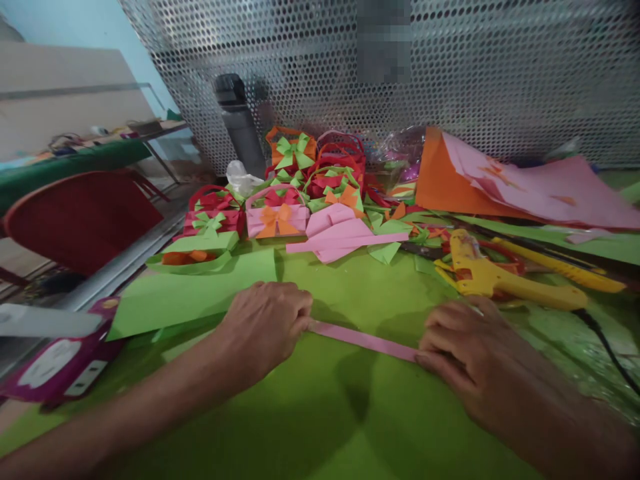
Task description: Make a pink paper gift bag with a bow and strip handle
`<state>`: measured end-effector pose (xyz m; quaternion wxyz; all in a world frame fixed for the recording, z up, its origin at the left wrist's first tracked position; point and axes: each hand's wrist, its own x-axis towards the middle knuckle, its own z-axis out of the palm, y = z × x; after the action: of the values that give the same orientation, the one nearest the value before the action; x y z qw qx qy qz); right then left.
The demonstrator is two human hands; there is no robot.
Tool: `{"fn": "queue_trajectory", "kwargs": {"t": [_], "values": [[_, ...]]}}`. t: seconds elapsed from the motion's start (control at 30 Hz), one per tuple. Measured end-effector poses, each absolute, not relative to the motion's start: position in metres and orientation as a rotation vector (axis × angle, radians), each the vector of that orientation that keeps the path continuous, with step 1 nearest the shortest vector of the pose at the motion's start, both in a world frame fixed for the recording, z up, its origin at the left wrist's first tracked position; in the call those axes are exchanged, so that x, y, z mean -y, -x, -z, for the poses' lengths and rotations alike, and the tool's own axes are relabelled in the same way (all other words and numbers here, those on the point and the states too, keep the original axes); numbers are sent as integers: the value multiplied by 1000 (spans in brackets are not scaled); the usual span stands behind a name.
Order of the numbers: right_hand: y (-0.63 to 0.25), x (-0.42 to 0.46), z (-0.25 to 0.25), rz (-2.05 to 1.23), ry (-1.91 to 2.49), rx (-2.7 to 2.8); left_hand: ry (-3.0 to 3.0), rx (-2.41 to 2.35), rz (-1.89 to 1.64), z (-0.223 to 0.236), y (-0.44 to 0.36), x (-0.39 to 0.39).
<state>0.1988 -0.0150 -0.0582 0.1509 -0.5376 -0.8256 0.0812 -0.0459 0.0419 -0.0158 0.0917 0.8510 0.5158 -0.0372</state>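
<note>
A narrow pink paper strip [365, 340] stretches between my two hands, just over the green tabletop [300, 427]. My left hand [267, 323] pinches its left end, fingers curled closed. At the other end, my right hand [465, 353] grips the strip between thumb and fingers. Beyond them lie folded pink paper pieces [337, 230] with another pink strip across them. Small paper bags with bows, such as a pink one with an orange bow [277, 219], stand behind. A yellow glue gun [500, 277] rests past my right hand.
Green paper sheets [195, 287] lie at left, near a purple power strip [65, 360]. Scissors [425, 250] and a yellow cutter [560, 263] are at right, before pink and orange sheets [540, 187]. A dark bottle [243, 127] stands against the perforated metal panel [310, 60].
</note>
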Motion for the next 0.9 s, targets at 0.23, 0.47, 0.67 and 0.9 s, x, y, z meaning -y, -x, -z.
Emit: {"fn": "queue_trajectory", "kwargs": {"t": [0.23, 0.47, 0.67, 0.9], "values": [[-198, 11, 51, -223, 1651, 2366, -2911, -1470, 188, 16, 41, -28], [-192, 18, 45, -16, 1550, 2433, -3293, -976, 106, 24, 36, -23], [-190, 29, 45, 108, 1323, 2606, -3300, -849, 95, 27, 35, -24], [-180, 37, 38, 386, 1265, 2685, -3268, -878, 142, 29, 38, -22]]}}
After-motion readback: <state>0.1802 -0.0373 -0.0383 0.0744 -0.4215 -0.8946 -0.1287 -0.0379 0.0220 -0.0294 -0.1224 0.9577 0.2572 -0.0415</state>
